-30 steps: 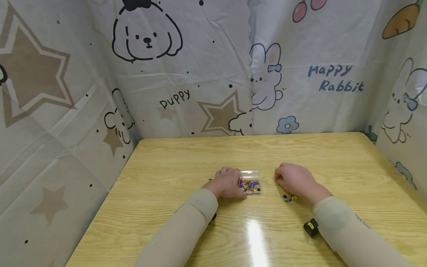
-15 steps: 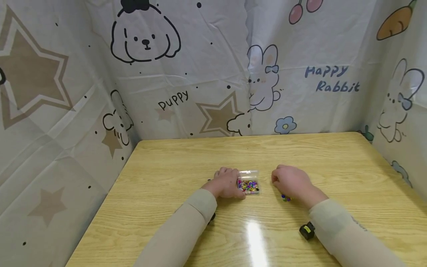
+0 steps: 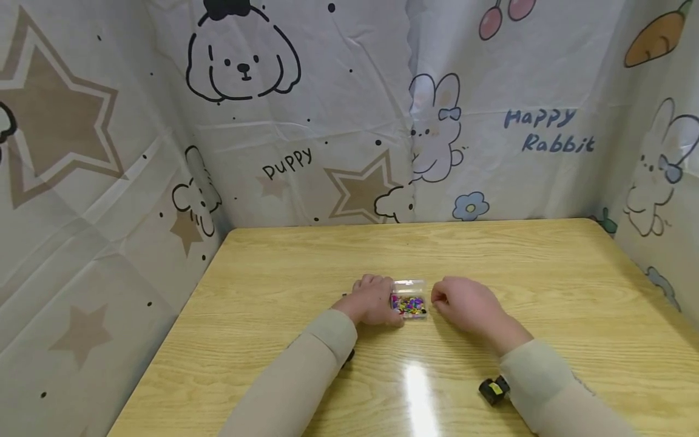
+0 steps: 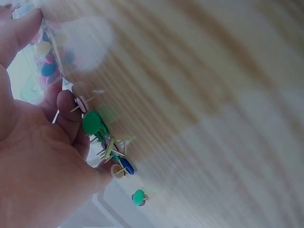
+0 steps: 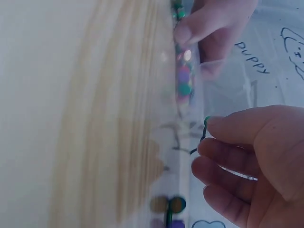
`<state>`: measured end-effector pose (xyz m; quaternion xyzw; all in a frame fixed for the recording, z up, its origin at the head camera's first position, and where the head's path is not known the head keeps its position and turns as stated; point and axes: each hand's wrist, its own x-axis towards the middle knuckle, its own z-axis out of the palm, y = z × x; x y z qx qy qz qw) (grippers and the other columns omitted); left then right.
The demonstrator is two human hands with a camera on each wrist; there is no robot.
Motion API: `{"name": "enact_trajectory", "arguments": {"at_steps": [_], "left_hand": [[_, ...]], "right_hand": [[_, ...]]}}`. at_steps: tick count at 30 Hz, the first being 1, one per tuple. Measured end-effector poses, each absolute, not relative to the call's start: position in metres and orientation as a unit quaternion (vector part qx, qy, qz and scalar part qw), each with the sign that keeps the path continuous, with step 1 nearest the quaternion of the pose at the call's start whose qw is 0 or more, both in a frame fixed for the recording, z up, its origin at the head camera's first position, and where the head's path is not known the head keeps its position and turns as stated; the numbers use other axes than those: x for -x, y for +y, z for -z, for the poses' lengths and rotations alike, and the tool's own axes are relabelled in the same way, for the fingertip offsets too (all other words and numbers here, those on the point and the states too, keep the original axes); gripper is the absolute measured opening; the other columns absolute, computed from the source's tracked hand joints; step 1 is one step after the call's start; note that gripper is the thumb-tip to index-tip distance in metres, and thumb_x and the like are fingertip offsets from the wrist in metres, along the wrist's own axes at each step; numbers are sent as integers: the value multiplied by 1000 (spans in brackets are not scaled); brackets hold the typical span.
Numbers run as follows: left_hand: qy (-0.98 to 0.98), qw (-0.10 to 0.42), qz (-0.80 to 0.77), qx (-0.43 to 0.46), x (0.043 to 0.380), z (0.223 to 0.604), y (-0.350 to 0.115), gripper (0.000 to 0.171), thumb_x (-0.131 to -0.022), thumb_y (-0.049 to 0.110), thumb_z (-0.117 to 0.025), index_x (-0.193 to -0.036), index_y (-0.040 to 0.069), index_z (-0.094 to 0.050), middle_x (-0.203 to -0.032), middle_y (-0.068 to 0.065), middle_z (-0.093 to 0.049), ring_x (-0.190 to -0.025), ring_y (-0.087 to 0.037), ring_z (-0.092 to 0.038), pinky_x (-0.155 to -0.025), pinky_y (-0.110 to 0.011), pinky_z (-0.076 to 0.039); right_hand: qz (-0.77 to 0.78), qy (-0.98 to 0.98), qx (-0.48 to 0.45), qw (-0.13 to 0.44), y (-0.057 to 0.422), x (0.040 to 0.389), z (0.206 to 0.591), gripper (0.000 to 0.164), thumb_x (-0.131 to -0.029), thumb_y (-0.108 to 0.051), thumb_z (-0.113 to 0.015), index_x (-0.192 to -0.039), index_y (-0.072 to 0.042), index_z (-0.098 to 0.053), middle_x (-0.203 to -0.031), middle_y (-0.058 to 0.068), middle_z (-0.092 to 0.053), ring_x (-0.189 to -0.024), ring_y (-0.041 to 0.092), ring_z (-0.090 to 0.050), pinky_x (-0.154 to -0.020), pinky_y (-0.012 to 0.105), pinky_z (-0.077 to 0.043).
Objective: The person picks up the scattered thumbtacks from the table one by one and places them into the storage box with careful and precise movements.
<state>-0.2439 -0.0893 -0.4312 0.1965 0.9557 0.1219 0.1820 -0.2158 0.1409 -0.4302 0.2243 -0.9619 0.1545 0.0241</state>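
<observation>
My left hand [image 3: 372, 300] grips the left end of a clear plastic box [image 3: 409, 317] whose lid stands open at the back. Mixed colourful thumbtacks [image 3: 408, 305] fill the box. In the left wrist view, loose thumbtacks [image 4: 95, 123] lie on the table beside the hand's lower edge. Close to the box's right end is my right hand [image 3: 466, 303], its fingers curled. Its thumb and a finger pinch what looks like a green thumbtack [image 5: 206, 121], seen edge-on in the right wrist view. More thumbtacks [image 5: 176, 204] show there on the table, hidden by the hand in the head view.
The wooden table [image 3: 306, 255] extends to a white cartoon-printed curtain [image 3: 338, 109] at the back and both sides. A small black device with a yellow label [image 3: 494, 390] sits under the right wrist. Part of another dark one [image 3: 348, 358] shows by the left sleeve.
My right hand has moved left and slightly nearer, from the loose thumbtacks to the box's right end. The thumbtacks below it have dropped from the head view. The left hand stays on the box.
</observation>
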Motion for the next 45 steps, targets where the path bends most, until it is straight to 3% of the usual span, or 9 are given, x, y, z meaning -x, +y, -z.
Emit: {"name": "enact_trajectory", "arguments": {"at_steps": [7,22,35,45], "left_hand": [[954,177,-130,-206,245,434,-85,62,-78,52,-82,-118,17,-51,-115,1,-52,-129,-26,-36,-113,-45,-27],[956,170,-125,-205,244,433,-93,58,-78,50,-81,-114,17,-50,-126,-3,-53,-132,-27,-36,-114,-45,-26],[956,173,-115,-208,246,433,-88,60,-79,51,-81,-117,16,-50,-122,-3,-53,-134,-29,-34,-115,-47,-24],[956,175,-120,-205,248,434,-87,62,-78,52,-82,-118,16,-51,-120,-1,-53,-134,-28,-35,-116,-47,-24]], "right_hand": [[-175,-959,-222,30,132,211,434,9,-92,-18,-71,-86,-24,-69,-80,-14,-63,-71,9,-56,-69,38,-51],[-179,-953,-241,51,118,213,441,11,-91,-14,-71,-84,-23,-71,-83,-12,-66,-74,9,-60,-69,37,-53],[-162,-954,-247,52,120,212,445,11,-92,-13,-68,-88,-21,-73,-87,-9,-68,-79,12,-64,-71,38,-54],[-189,-955,-228,30,125,211,439,8,-94,-16,-66,-93,-22,-71,-83,-11,-64,-70,9,-55,-68,35,-51]]}}
